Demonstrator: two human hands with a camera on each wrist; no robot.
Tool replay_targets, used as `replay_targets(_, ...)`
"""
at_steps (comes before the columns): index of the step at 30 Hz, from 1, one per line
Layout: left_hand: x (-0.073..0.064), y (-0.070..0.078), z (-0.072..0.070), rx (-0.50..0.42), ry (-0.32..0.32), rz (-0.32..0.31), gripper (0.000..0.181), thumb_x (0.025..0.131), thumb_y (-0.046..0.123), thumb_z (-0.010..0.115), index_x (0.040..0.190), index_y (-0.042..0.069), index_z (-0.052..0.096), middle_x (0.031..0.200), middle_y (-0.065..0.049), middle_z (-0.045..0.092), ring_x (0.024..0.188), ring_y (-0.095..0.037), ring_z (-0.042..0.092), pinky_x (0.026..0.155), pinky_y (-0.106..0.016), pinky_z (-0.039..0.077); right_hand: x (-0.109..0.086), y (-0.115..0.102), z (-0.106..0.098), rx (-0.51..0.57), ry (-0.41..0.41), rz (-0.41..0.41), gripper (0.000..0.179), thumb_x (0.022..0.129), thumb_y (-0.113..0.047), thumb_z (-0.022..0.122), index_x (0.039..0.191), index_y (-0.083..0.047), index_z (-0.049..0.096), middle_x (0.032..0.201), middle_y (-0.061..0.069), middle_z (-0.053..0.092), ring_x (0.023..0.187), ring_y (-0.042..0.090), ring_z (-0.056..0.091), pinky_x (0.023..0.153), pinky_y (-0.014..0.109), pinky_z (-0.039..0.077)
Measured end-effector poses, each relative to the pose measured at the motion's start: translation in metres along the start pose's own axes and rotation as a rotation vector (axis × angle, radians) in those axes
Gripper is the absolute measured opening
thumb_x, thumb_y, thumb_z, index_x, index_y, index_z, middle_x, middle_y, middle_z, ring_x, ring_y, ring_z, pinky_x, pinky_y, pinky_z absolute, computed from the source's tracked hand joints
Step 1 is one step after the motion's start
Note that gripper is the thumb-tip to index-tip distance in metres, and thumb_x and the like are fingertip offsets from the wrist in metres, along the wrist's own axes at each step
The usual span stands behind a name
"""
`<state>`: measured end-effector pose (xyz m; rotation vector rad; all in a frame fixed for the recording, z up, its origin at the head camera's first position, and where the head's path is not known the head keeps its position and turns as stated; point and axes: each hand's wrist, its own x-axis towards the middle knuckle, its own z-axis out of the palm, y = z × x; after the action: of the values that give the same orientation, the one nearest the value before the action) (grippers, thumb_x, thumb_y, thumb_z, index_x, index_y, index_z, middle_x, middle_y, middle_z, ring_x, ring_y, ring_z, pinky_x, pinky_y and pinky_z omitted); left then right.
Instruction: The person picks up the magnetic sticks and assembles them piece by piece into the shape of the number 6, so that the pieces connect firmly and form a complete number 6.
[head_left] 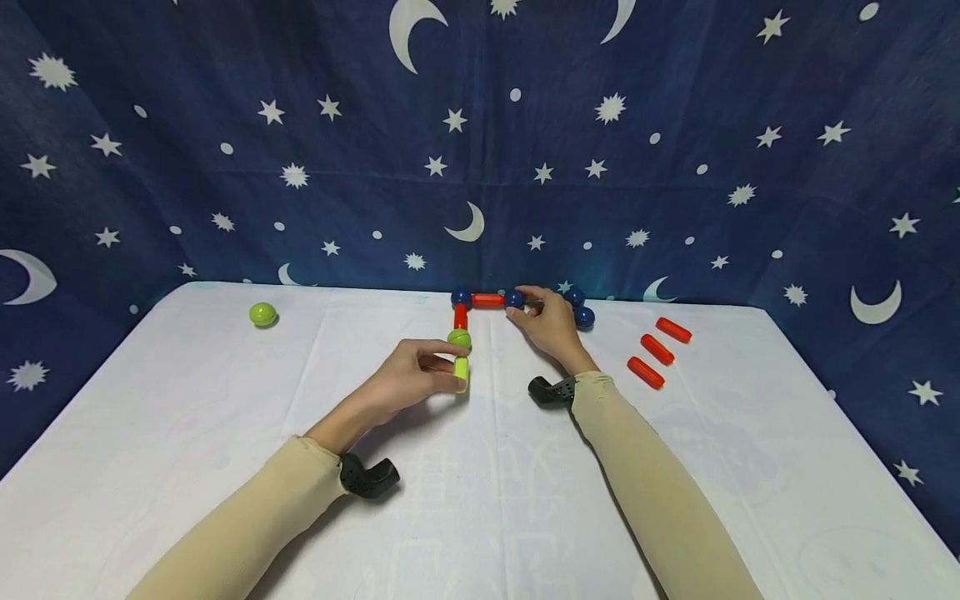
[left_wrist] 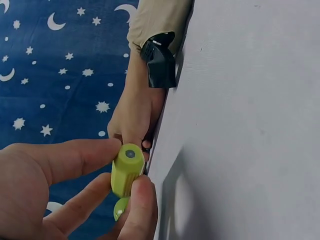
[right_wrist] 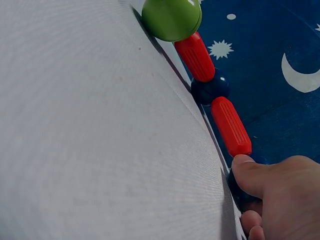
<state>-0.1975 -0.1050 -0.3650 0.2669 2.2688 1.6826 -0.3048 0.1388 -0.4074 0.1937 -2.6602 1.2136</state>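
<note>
My left hand [head_left: 408,375] pinches a yellow-green magnetic rod [left_wrist: 127,170], whose near end shows a grey metal disc. Just beyond that rod sits a green ball [head_left: 459,338]; fingers partly cover the space between, so I cannot tell whether they touch. From the green ball a red rod [right_wrist: 196,56] runs to a blue ball [right_wrist: 210,87]. There the chain bends, and a second red rod [right_wrist: 231,126] leads to another blue ball [head_left: 513,298]. My right hand [head_left: 553,327] grips this end ball between thumb and fingers, hiding part of it.
Beside my right hand rest two more blue balls [head_left: 584,317]. Several loose red rods [head_left: 657,349] lie farther right on the white tabletop [head_left: 225,400]. A single green ball [head_left: 262,314] stands at the left. Behind the far edge hangs a blue star-patterned cloth [head_left: 337,200].
</note>
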Motion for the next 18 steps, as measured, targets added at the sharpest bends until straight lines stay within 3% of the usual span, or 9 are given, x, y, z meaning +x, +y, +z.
replay_targets(6,0.0046,0.001,0.0018,-0.014,0.042,-0.026,0.046,0.084,0.001,0.078,0.13,0.002,0.068,0.109,-0.015,0.069,0.101,-0.023,0.064,0.077,-0.028,0.051,0.0,-0.0008,-0.0006,-0.004,-0.004,-0.001,0.046,0.093,-0.022,0.076,0.136,-0.009,0.064,0.112,0.012,0.065,0.083,0.022,0.052,0.071,0.033,0.04)
replay_targets(18,0.0084,0.0006,0.0006,-0.029,0.058,-0.034,0.045,0.085,0.001,0.077,0.129,0.004,0.069,0.11,-0.015,0.068,0.1,-0.022,0.062,0.078,-0.028,0.049,0.0004,0.001,0.0005,-0.006,0.001,-0.003,0.045,0.093,-0.023,0.077,0.134,-0.009,0.065,0.111,0.012,0.066,0.082,0.022,0.053,0.071,0.034,0.04)
